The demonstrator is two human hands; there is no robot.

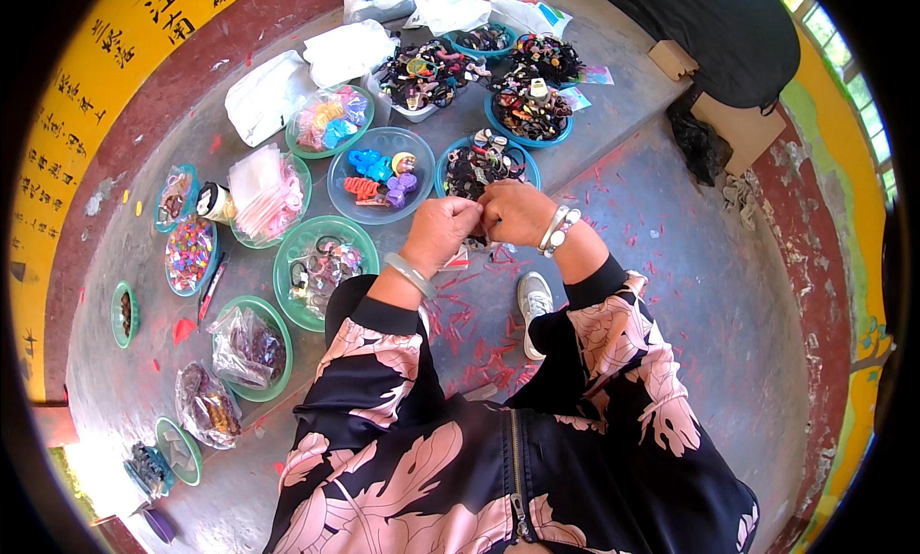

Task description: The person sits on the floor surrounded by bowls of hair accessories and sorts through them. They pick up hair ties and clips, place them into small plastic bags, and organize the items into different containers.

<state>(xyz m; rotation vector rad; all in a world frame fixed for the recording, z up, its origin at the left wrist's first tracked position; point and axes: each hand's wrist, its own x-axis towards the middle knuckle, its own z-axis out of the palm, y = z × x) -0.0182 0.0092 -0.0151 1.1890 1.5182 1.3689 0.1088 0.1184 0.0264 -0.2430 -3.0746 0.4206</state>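
My left hand point(441, 230) and my right hand point(519, 215) meet fingertip to fingertip in front of my knees. Both are closed in a pinch, and whatever lies between the fingers is too small and hidden to name. Just beyond them is a blue basin point(537, 171) heaped with dark hair ties point(476, 168), partly covered by my hands. To its left stands a clear bluish bowl point(337, 205) with blue, orange and purple bundles. Closer to my left forearm, a green basin point(285, 290) holds loose hair ties and small pale pieces.
More basins of dark hair ties point(532, 108) stand farther out, near white plastic bags point(350, 53). Leftward are a green basin point(305, 185) of pink packets, a bowl of colourful beads point(190, 255), a red pen point(211, 290) and bagged brown items point(206, 405). Red scraps point(479, 314) litter the floor around my shoe point(535, 310).
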